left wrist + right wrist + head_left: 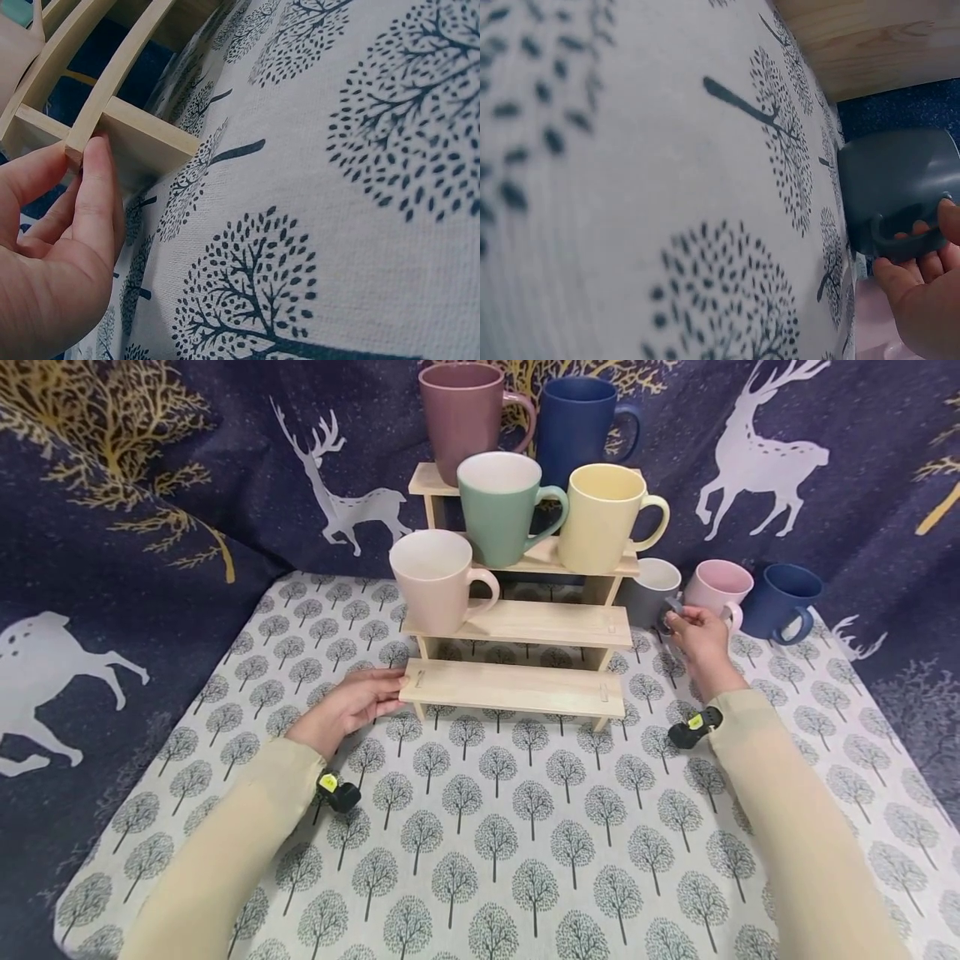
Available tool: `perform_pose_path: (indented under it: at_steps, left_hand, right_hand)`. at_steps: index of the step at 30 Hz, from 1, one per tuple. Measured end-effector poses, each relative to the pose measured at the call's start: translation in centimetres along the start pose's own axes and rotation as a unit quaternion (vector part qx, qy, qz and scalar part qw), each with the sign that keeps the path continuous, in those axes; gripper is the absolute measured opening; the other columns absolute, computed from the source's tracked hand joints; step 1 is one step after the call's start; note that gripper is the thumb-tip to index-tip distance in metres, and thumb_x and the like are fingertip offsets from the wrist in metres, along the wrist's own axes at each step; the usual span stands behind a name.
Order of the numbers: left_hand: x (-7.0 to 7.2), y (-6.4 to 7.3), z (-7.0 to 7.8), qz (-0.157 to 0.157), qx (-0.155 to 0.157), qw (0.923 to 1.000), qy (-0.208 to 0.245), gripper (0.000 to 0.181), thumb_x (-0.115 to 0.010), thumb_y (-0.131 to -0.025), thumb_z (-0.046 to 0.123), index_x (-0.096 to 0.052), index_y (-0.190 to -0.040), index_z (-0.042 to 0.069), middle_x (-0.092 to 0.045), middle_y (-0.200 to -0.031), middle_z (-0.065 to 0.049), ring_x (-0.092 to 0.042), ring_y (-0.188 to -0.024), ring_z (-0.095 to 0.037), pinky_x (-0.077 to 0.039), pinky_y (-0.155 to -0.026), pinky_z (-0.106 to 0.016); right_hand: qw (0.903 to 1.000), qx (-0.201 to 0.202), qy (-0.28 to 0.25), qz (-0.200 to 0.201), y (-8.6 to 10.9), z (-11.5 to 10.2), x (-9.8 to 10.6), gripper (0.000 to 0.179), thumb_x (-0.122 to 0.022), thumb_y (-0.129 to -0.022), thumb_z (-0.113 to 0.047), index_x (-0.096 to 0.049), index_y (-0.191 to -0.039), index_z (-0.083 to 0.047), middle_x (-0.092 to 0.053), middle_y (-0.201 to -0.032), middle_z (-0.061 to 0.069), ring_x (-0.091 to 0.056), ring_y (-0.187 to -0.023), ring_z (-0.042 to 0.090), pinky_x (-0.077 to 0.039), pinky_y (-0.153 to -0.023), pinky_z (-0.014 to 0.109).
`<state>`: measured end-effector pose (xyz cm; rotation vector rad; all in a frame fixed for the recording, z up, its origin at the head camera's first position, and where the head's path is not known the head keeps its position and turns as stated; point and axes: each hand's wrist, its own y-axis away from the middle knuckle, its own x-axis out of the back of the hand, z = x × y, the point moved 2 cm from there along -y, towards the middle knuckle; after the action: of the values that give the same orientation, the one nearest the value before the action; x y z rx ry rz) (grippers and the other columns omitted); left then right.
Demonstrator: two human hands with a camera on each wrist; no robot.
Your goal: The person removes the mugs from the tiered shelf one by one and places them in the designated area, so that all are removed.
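Observation:
With thumb and fingers, my right hand (703, 647) grips the handle of a dark grey mug (647, 602), which stands on the cloth right of the wooden rack. The right wrist view shows this mug (896, 176) and its handle with my fingers around it. At the left end of the lowest board (517, 683), my left hand (358, 700) pinches the corner between thumb and fingers, as the left wrist view confirms. The stepped rack (536, 622) carries a pale pink mug (433, 583), a green mug (498, 518), a yellow mug (600, 527), a mauve mug (461, 427) and a blue mug (573, 431).
Beside the grey mug stand a pink mug (716, 589) and a navy mug (782, 603), close to my right hand. A tree-patterned cloth (495, 835) covers the table. Behind hangs a dark blue curtain (247, 493) with white deer.

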<state>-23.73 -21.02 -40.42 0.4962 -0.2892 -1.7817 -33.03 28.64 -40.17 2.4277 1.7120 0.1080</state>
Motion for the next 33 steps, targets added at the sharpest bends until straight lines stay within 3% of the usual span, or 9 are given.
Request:
perform_pose_path:
  at_steps: [7,9,11,14,17,20,22,28,33]
  left_hand:
    - [0.1,-0.1,-0.1,-0.001,0.003,1.0,0.002,0.06,-0.052,-0.103,0.001,-0.024,-0.156,-0.007,-0.074,-0.091,0.006,-0.075,-0.081,-0.006,-0.064,-0.085,-0.012]
    - [0.1,-0.1,-0.1,0.002,0.008,1.0,0.002,0.06,-0.052,-0.103,0.001,-0.025,-0.156,-0.007,-0.075,-0.09,0.005,-0.075,-0.08,-0.007,-0.064,-0.085,-0.012]
    - [0.1,-0.1,-0.1,0.002,0.01,0.9999,0.008,0.061,-0.053,-0.103,0.001,-0.024,-0.156,-0.006,-0.075,-0.09,0.005,-0.075,-0.08,-0.007,-0.064,-0.085,-0.012]
    - [0.2,-0.2,-0.1,0.006,0.013,0.9998,0.012,0.061,-0.053,-0.103,0.001,-0.024,-0.157,-0.006,-0.075,-0.089,0.004,-0.075,-0.08,-0.007,-0.064,-0.085,-0.013]
    - [0.3,-0.2,-0.1,0.008,0.014,0.9998,0.012,0.06,-0.052,-0.103,0.0,-0.025,-0.157,-0.006,-0.075,-0.089,0.004,-0.075,-0.08,-0.008,-0.064,-0.086,-0.013]
    - [0.2,-0.2,-0.1,0.011,0.016,0.9998,0.008,0.059,-0.052,-0.103,0.001,-0.026,-0.157,-0.005,-0.075,-0.089,0.005,-0.075,-0.08,-0.008,-0.064,-0.087,-0.013]
    - [0.2,-0.3,-0.2,0.011,0.017,0.9998,0.007,0.06,-0.052,-0.103,0.001,-0.026,-0.157,-0.005,-0.075,-0.089,0.005,-0.075,-0.08,-0.008,-0.064,-0.087,-0.013]
    - [0.1,-0.3,-0.2,0.006,0.014,0.9998,0.01,0.061,-0.053,-0.103,0.001,-0.025,-0.157,-0.005,-0.075,-0.089,0.005,-0.075,-0.081,-0.008,-0.065,-0.086,-0.013]
    - [0.2,-0.2,-0.2,0.005,0.013,0.9998,0.014,0.061,-0.053,-0.103,0.001,-0.024,-0.157,-0.005,-0.075,-0.09,0.004,-0.076,-0.081,-0.008,-0.064,-0.086,-0.013]
  right_hand:
    - [0.9987,-0.002,0.047,-0.022,0.1,0.2,0.3,0.014,-0.063,-0.1,-0.01,-0.057,-0.096,-0.023,-0.059,-0.082,-0.021,-0.06,-0.074,-0.007,-0.055,-0.066,0.003]
    - [0.9974,-0.004,0.066,-0.028,0.1,0.2,0.4,0.011,-0.062,-0.101,-0.011,-0.059,-0.105,-0.02,-0.058,-0.086,-0.021,-0.059,-0.078,-0.006,-0.056,-0.068,0.003]
    - [0.9938,0.007,0.106,-0.033,0.2,0.2,0.5,0.021,-0.061,-0.102,-0.014,-0.06,-0.123,-0.013,-0.057,-0.092,-0.021,-0.058,-0.082,-0.006,-0.056,-0.072,0.003]
    - [0.985,0.032,0.164,-0.045,0.6,0.1,0.7,0.048,-0.058,-0.103,-0.018,-0.046,-0.146,0.001,-0.054,-0.1,-0.021,-0.055,-0.087,-0.008,-0.056,-0.078,0.002]
    - [0.9784,0.056,0.192,-0.052,1.2,-0.2,1.0,0.048,-0.056,-0.104,-0.02,-0.045,-0.145,0.002,-0.052,-0.1,-0.023,-0.053,-0.088,-0.01,-0.056,-0.079,0.0]
    - [0.9811,0.057,0.176,-0.056,2.1,-0.4,1.6,0.024,-0.057,-0.104,-0.02,-0.054,-0.126,-0.011,-0.051,-0.096,-0.022,-0.053,-0.087,-0.01,-0.056,-0.074,0.001]
    - [0.9835,0.052,0.164,-0.056,2.8,-0.7,1.9,0.012,-0.057,-0.104,-0.02,-0.052,-0.114,-0.022,-0.05,-0.097,-0.021,-0.052,-0.087,-0.009,-0.056,-0.074,0.0]
    - [0.9961,0.062,0.057,-0.027,5.9,-2.0,1.8,0.014,-0.056,-0.103,-0.011,-0.053,-0.106,-0.024,-0.051,-0.101,-0.015,-0.052,-0.091,-0.005,-0.056,-0.069,0.001]
    - [0.9934,0.113,-0.015,-0.015,9.3,-3.1,-0.2,0.019,-0.056,-0.101,-0.001,-0.058,-0.103,-0.02,-0.058,-0.1,-0.01,-0.057,-0.092,-0.001,-0.057,-0.071,0.003]
